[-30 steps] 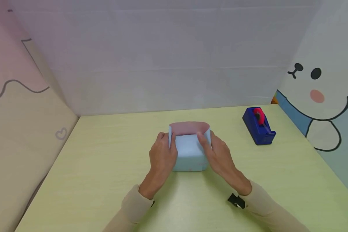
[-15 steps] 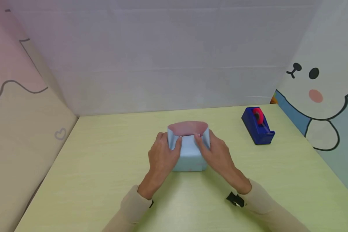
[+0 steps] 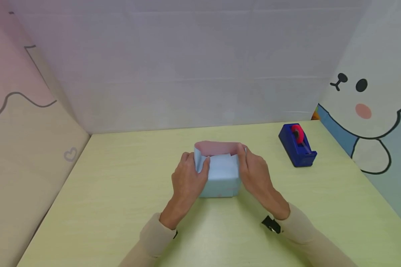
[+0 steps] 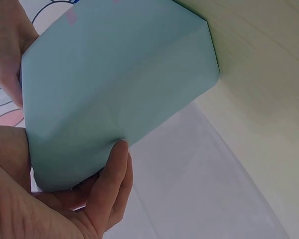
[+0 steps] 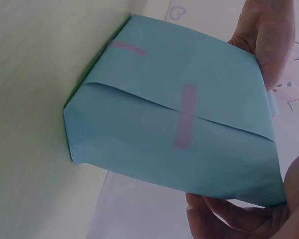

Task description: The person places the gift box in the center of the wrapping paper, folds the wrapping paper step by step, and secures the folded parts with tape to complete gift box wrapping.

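A light blue paper bag (image 3: 220,176) with a pink inside (image 3: 217,148) stands on the table, its mouth at the top. My left hand (image 3: 188,180) grips its left side, thumb on the front face and fingers round behind. At the right my right hand (image 3: 256,172) pinches the upper rim, thumb up at the corner. The right wrist view shows a long overlapping seam across the paper bag (image 5: 139,114), with a strip of pink tape (image 5: 186,117) over it and another pink strip (image 5: 128,48) near the bottom. A smooth face shows in the left wrist view.
A blue tape dispenser (image 3: 297,152) with a red roll (image 3: 299,134) stands at the back right of the pale yellow-green table (image 3: 127,170). A white backdrop (image 3: 200,100) rises behind, with printed panels on both sides.
My right thumb has moved from the bag's front to its upper right rim, drawing that corner rightward. My left thumb shifted inward onto the front earlier and stays there.
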